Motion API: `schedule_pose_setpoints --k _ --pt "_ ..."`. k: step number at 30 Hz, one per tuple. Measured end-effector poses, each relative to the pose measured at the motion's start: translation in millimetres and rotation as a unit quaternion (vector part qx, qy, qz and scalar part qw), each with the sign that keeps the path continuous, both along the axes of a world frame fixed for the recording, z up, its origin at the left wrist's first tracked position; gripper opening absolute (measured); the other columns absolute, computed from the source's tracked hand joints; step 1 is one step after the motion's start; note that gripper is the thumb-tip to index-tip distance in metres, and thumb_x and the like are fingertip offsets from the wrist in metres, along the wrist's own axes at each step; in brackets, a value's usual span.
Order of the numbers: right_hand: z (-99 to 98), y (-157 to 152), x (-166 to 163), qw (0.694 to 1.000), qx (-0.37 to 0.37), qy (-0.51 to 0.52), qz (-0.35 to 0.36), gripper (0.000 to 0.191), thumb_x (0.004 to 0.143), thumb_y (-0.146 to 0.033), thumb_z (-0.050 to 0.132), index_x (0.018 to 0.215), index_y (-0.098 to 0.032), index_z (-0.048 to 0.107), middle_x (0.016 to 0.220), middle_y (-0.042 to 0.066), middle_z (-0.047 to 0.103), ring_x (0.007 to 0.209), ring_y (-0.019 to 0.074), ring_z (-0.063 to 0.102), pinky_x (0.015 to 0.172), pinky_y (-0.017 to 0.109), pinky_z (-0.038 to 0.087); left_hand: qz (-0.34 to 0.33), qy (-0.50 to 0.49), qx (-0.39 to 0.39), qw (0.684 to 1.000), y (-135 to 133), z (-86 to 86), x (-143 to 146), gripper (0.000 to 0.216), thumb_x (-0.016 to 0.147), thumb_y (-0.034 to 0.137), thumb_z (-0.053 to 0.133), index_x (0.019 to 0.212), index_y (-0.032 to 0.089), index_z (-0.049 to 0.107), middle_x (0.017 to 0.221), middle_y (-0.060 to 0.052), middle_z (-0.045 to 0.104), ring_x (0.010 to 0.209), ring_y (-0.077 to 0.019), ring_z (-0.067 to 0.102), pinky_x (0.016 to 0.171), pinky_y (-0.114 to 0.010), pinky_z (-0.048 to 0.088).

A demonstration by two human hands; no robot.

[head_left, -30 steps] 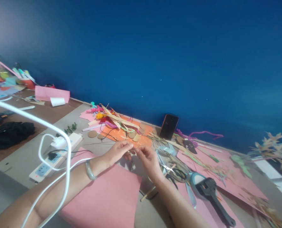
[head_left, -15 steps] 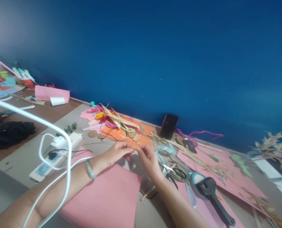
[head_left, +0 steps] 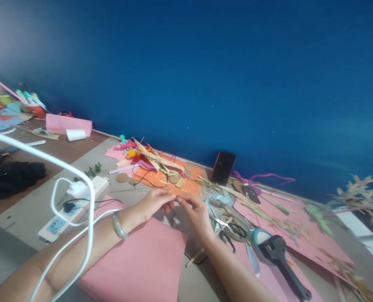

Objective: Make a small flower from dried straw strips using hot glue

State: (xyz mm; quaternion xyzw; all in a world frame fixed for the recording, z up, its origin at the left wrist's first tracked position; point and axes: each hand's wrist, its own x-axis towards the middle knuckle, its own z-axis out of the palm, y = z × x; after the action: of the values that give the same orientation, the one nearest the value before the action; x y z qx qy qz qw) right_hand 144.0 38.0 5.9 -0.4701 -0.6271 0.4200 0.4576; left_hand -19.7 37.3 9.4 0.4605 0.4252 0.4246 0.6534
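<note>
My left hand point(head_left: 156, 204), with a pale green bangle point(head_left: 120, 225) at the wrist, has its thumb and fingers pinched together. Its fingertips meet those of my right hand point(head_left: 195, 213), which is pinched too. Whatever lies between the fingertips is too small to make out. Both hands hover above the near edge of an orange sheet point(head_left: 191, 184) and the far edge of a pink sheet point(head_left: 142, 260). Scissors point(head_left: 232, 228) lie just right of my right hand, among light blue ribbon point(head_left: 219, 198).
A glue gun point(head_left: 277, 256) rests at the right on pink paper. A phone point(head_left: 223, 167) leans on the blue wall. Dried straw strips point(head_left: 155, 155) and cardboard discs point(head_left: 122, 177) lie behind the hands. A white cable point(head_left: 90, 214) and a power strip point(head_left: 73, 209) occupy the left.
My right hand has shifted slightly left, so its fingertips now touch those of my left hand. The gap between them has closed.
</note>
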Motion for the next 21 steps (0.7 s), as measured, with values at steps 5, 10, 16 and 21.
schedule_pose_setpoints --k 5,10,16,21 --pt "-0.5 0.9 3.8 0.999 0.003 -0.033 -0.023 0.027 0.080 -0.040 0.064 0.067 -0.017 0.066 0.063 0.001 0.062 0.061 0.0153 0.054 0.062 0.027 0.042 -0.006 0.039 0.027 0.999 1.6 -4.3 -1.7 0.031 0.076 0.042 0.067 0.069 0.012 0.066 0.060 -0.001 0.061 0.047 -0.0080 0.052 0.048 -0.021 0.039" --pt "0.3 2.2 5.6 0.999 -0.019 -0.038 -0.013 0.034 0.081 -0.045 0.061 0.063 -0.017 0.059 0.055 -0.003 0.051 0.053 0.0118 0.045 0.051 0.024 0.035 -0.010 0.049 0.026 0.998 3.1 -7.7 -2.1 0.029 0.077 0.039 0.066 0.068 0.012 0.065 0.059 -0.001 0.061 0.048 -0.0084 0.053 0.050 -0.021 0.040" --pt "5.0 2.9 6.2 0.998 -0.011 -0.048 -0.032 0.031 0.078 -0.043 0.066 0.062 -0.017 0.062 0.056 -0.002 0.054 0.055 0.0123 0.046 0.054 0.024 0.037 0.006 0.050 -0.003 0.999 3.4 -3.5 -0.7 0.021 0.075 0.031 0.063 0.064 0.012 0.063 0.055 0.000 0.060 0.045 -0.0082 0.052 0.050 -0.021 0.040" --pt "1.3 3.1 4.4 0.997 -0.058 -0.019 -0.036 0.033 0.071 -0.045 0.071 0.060 -0.016 0.062 0.054 -0.001 0.056 0.051 0.0122 0.047 0.050 0.024 0.036 0.030 0.053 0.039 0.997 4.8 -6.8 -1.0 0.025 0.081 0.030 0.053 0.073 0.012 0.068 0.065 -0.005 0.067 0.055 -0.0122 0.060 0.054 -0.023 0.044"
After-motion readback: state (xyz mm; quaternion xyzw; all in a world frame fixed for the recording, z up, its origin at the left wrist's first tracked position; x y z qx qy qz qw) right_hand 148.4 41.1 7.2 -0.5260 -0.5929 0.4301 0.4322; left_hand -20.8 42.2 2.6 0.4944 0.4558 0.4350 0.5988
